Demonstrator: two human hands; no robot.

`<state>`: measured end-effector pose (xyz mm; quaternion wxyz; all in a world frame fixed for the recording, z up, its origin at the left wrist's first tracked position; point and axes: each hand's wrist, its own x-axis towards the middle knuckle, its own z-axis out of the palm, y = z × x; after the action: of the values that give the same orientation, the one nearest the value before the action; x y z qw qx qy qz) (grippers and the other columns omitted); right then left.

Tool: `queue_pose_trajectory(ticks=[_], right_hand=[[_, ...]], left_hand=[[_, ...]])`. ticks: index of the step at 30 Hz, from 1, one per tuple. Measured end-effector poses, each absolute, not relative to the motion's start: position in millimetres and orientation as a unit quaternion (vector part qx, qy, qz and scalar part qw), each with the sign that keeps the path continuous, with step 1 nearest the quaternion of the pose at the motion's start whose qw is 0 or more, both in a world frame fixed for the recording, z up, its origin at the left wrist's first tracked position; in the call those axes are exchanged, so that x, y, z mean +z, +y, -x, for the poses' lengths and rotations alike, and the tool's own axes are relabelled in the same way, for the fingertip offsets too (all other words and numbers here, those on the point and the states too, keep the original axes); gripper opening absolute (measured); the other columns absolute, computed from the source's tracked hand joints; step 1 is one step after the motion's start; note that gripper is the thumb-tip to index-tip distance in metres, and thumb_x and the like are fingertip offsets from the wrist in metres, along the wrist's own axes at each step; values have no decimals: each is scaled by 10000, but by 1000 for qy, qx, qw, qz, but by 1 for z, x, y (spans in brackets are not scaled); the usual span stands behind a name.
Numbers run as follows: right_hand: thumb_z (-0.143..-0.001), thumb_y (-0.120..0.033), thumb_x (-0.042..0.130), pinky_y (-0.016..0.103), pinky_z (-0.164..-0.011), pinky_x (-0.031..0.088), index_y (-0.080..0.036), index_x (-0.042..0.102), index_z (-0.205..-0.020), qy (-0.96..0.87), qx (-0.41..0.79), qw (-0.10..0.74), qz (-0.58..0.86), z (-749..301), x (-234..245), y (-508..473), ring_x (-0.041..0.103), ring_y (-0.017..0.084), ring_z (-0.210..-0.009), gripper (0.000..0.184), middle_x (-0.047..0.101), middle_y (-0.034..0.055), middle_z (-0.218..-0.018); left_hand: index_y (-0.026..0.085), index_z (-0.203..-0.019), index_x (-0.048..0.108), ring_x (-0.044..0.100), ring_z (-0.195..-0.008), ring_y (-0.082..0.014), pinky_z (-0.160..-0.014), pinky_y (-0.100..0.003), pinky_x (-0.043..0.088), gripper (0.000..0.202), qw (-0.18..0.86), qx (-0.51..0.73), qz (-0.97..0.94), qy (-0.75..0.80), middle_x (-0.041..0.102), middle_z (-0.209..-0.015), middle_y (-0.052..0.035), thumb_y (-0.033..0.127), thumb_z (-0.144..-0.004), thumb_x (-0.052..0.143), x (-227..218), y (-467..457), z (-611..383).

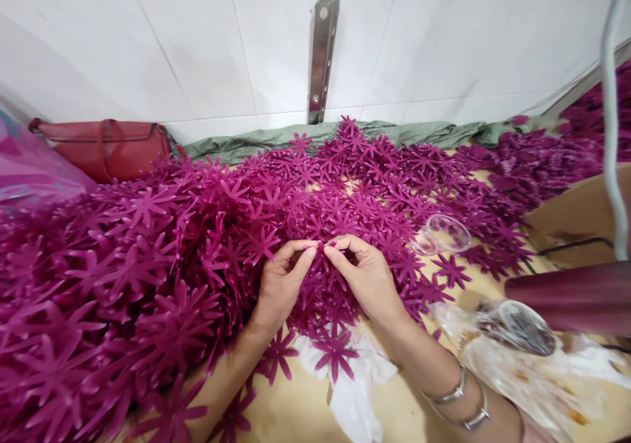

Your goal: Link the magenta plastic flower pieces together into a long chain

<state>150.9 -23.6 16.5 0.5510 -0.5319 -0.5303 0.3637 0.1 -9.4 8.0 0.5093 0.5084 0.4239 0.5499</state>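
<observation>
A big heap of magenta star-shaped flower cutouts [148, 246] covers the table. My left hand [280, 285] and my right hand [367, 275] meet at the middle of the heap, fingertips pinched together on one magenta flower piece [320, 247]. Both hands rest on the pile. Silver bracelets [463, 403] circle my right wrist. A loose flower [335, 351] lies on white paper just below my hands.
A red handbag [106, 147] stands against the white tiled wall at back left. A clear plastic cup [441, 233] lies right of my hands, crumpled clear plastic [517, 338] farther right. A cardboard box [576, 219], a dark red tube [572, 295] and a metal bracket [321, 55] are also here.
</observation>
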Motion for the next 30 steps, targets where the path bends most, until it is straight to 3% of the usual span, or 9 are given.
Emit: queue_pose_trajectory(ticks=[3,16,21,26,30], right_hand=[[-854,-398,744,315,-812,503,-219,684,-797,-511,399,550,526,-152,17,-24,644,175,-804,197,708,-3,-838],[-817,-400,773,300,-752,477,-219,624,-728,-491,412,562,524,-150,18,-25,613,164,-759,250,690,-8,-802],[-834,-369,766,307,-785,478,-221,604,-736,-497,400,565,523,-150,17,-25,627,165,-789,241,690,-13,-827],[-883,-257,729,360,-854,506,-231,603,-770,-583,222,581,523,-150,23,-29,654,193,-884,172,692,9,-864],[-913,-159,683,426,-920,484,-247,618,-802,-708,17,514,483,-148,31,-35,648,226,-987,156,722,7,-825]], left_hand=[[195,-995,759,727,-966,-163,-928,-276,551,158,512,549,-505,427,796,-1028,-35,291,-877,716,8,-9,0],[181,-847,724,681,-828,-150,-835,-271,547,175,533,543,-490,425,759,-870,-14,352,-826,759,6,-10,1],[186,-938,678,677,-892,-145,-871,-266,530,197,532,564,-473,419,732,-952,-23,328,-830,762,6,-10,-2],[199,-860,645,608,-841,-133,-833,-238,488,111,438,585,-540,418,625,-867,1,266,-852,734,14,-15,-1],[197,-843,661,604,-854,-151,-831,-255,489,94,435,564,-575,402,628,-874,-8,254,-857,735,16,-20,0]])
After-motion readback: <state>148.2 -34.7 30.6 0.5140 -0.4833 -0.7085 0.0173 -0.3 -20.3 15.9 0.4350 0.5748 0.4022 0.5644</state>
